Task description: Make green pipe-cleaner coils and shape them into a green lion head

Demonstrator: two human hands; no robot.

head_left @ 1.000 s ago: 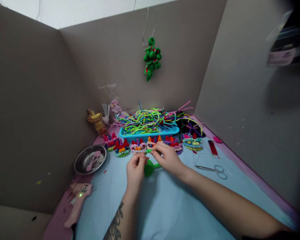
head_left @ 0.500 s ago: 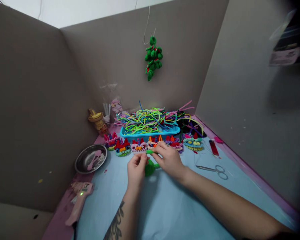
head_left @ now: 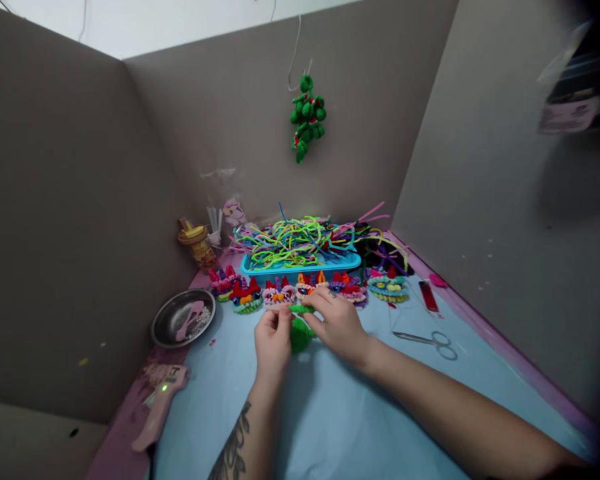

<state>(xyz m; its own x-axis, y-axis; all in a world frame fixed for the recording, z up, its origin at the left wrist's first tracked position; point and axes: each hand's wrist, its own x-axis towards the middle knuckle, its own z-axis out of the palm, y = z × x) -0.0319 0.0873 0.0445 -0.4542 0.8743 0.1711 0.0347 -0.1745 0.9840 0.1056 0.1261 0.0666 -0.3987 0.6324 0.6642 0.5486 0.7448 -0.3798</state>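
Grey panels [head_left: 350, 140] border the blue tabletop [head_left: 360, 413] (both hands [head_left: 273, 340] [head_left: 343, 327] above).

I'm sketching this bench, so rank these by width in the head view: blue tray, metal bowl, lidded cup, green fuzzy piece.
1. Blue tray
2. Metal bowl
3. Lidded cup
Unsure: green fuzzy piece; looks narrowest, but the left hand and right hand partly hide it.

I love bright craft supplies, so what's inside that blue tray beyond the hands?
The blue tray holds a tangled heap of fuzzy strips, many yellow-green, some sticking out past its rim. The heap covers the tray's floor, so anything underneath cannot be seen.
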